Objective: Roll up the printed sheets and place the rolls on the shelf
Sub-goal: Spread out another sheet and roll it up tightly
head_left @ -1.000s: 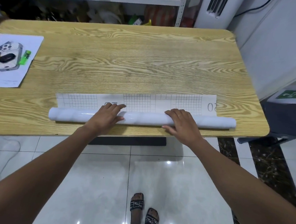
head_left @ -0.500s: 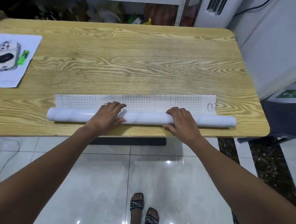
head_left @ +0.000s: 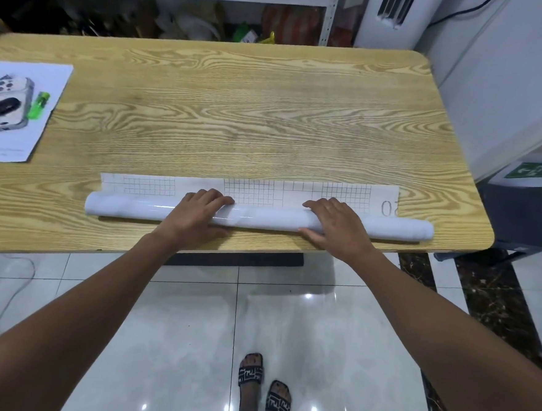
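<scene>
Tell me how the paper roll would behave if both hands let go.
The roll will probably loosen: its gridded end is not yet wound in. Round and glossy, it may slip or roll toward the near table edge.

A glossy white sheet (head_left: 259,219), mostly rolled, lies along the table's near edge, gridded strip flat.

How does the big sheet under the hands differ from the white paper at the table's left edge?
The big sheet is mostly wound into a glossy roll, a gridded strip left flat; the white paper lies fully flat. The left hand and right hand grip the big sheet; the white paper carries a phone and green lighter. Both lie on the wooden table.
</scene>
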Action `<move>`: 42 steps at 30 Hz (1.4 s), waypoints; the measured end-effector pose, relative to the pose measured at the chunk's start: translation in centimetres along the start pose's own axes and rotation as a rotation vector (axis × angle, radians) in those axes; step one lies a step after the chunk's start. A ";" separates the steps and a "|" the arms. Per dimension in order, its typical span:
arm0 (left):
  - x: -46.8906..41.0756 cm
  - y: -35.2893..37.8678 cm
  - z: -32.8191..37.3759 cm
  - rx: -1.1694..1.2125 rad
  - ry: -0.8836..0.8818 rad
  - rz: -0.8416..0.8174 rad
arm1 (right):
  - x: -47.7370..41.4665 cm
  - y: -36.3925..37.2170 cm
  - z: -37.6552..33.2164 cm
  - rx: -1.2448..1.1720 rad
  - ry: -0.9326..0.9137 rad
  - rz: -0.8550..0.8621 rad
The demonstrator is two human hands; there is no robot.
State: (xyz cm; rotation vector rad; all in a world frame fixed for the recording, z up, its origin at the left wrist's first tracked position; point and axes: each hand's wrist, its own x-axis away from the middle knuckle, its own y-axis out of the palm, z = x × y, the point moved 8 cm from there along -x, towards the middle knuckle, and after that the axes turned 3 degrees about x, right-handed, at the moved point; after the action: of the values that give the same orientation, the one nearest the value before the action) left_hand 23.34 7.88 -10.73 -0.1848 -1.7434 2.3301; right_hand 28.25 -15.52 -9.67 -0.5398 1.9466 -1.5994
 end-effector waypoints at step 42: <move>0.4 -0.8 -0.8 0.059 0.008 0.044 | 0.5 -0.3 -0.4 0.042 -0.002 -0.084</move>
State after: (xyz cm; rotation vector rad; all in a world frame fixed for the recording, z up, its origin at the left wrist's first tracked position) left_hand 23.24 8.92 -10.15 -0.2240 -1.6807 2.4049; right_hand 27.63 -15.61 -9.45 -0.6129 1.9073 -1.6863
